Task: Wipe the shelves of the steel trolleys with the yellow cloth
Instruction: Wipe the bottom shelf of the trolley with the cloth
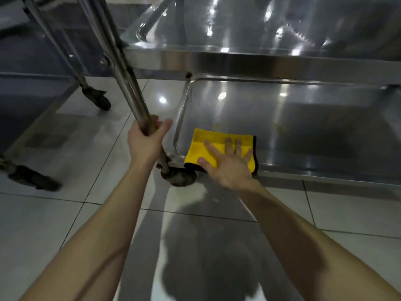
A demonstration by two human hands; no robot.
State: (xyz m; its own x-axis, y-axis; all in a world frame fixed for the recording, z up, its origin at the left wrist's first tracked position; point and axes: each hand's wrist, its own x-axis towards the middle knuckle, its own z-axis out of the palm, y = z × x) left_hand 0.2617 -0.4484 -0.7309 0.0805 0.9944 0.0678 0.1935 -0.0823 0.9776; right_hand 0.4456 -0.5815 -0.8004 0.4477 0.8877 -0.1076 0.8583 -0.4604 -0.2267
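Note:
A folded yellow cloth [202,146] with a dark edge lies on the near left corner of the steel trolley's bottom shelf [293,118]. My right hand [227,164] presses flat on the cloth, fingers spread and straight. My left hand [147,141] grips the trolley's near left upright leg [125,79] just above the shelf corner. A higher shelf [260,35] of the same trolley spans the top of the view.
A caster wheel [178,178] sits under the gripped leg. A second steel trolley [28,127] stands at the left with its wheels [97,98] on the glossy tiled floor [65,213]. Faint yellowish marks [281,128] show on the bottom shelf beyond the cloth.

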